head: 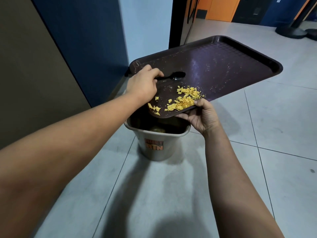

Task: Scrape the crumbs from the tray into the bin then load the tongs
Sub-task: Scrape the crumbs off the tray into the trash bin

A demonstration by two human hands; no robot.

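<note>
Standing at the far left, a tan panel (pixel 25 69) and a blue wall panel (pixel 89 45) are flanking the tiled floor (pixel 274 127). The left hand (pixel 143 84) is curling shut around the handle of a black plastic spoon (pixel 174 76), its bowl resting on the tray. Below, a grey dust bin (pixel 155 145) is sitting on the floor under the tray's lowered corner. Yellow crumbs (pixel 182 99) are gathering near that corner. The right hand (pixel 199 115) is gripping the near edge of the dark brown tray (pixel 231 66), which is tilting over the bin.
</note>
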